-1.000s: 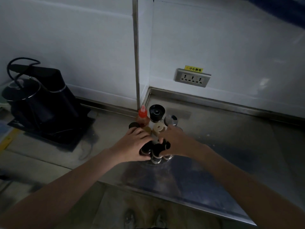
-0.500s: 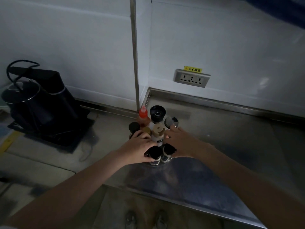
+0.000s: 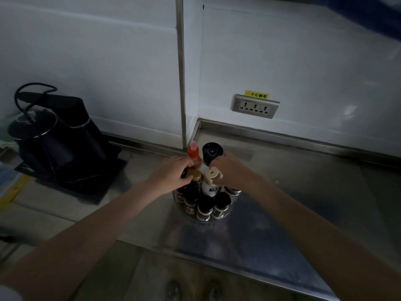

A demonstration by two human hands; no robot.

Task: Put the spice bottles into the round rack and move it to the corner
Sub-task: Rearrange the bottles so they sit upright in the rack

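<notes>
Nearest the camera, we saw our two bare forearms reaching forward over the front edge of the grey stainless-steel bench point(image 3: 303, 192). Just beyond that edge stood the round clear plastic rack point(image 3: 227, 216), resting on the bench surface. Its front slots held small dark-capped spice bottles point(image 3: 205, 208), standing upright side by side. Behind these, in the middle of the rack, stood a dark glass bottle with a gold cap point(image 3: 195, 181) and a white bottle with a cream flip cap point(image 3: 211, 181).

Our left hand point(image 3: 173, 172) was curled around the left side of the rack's load, fingers closed against the bottles. Our right hand point(image 3: 230, 168) gripped the right side in the same way; which single bottle each finger pressed could not be determined.

Past the hands rose an orange-capped sauce bottle point(image 3: 193, 155) and a black-topped grinder point(image 3: 211, 152), both upright. The rack stood near the wall corner, short of the upright metal trim strip point(image 3: 181, 72).

Further left sat a black electric kettle on its tray point(image 3: 54, 140). On the right wall was a grey triple power socket point(image 3: 255, 106) with a yellow label point(image 3: 256, 94).
</notes>
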